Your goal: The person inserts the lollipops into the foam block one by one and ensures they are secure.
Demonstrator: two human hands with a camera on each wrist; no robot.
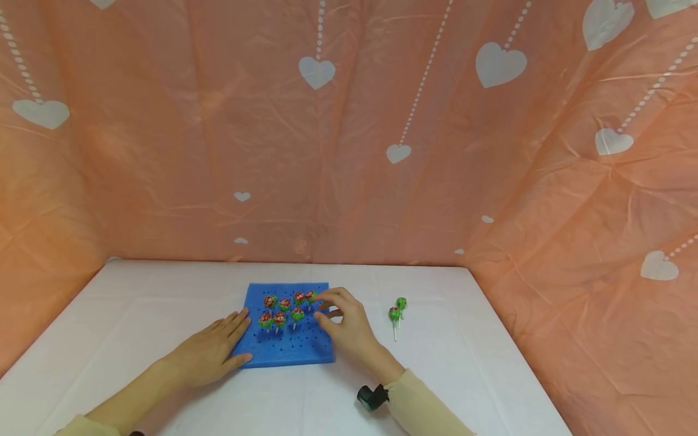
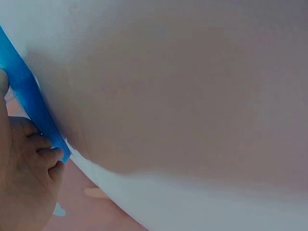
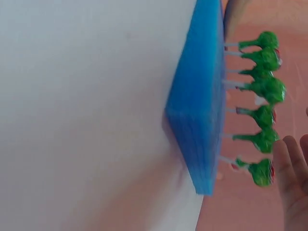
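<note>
A blue foam board (image 1: 294, 352) with rows of small holes lies on the table. Several lollipops (image 1: 279, 319) in green and red wrappers stand in it on white sticks. My left hand (image 1: 215, 351) rests along the board's left edge, fingers stretched out and thumb at the near corner; in the left wrist view its fingers (image 2: 48, 156) lie against the blue side. Over the board's right side is my right hand (image 1: 346, 321), thumb and index finger apart, fingertips right at the rightmost back lollipop (image 1: 311, 296). In the right wrist view, fingers (image 3: 288, 168) extend beside the lollipop heads (image 3: 262, 172).
Two more lollipops (image 1: 395, 315) lie together on the white table (image 1: 447, 363), right of my right hand. An orange sheet (image 1: 349, 212) with white hearts hangs behind the table and along both sides. A black wrist camera (image 1: 372, 398) sits by the right sleeve.
</note>
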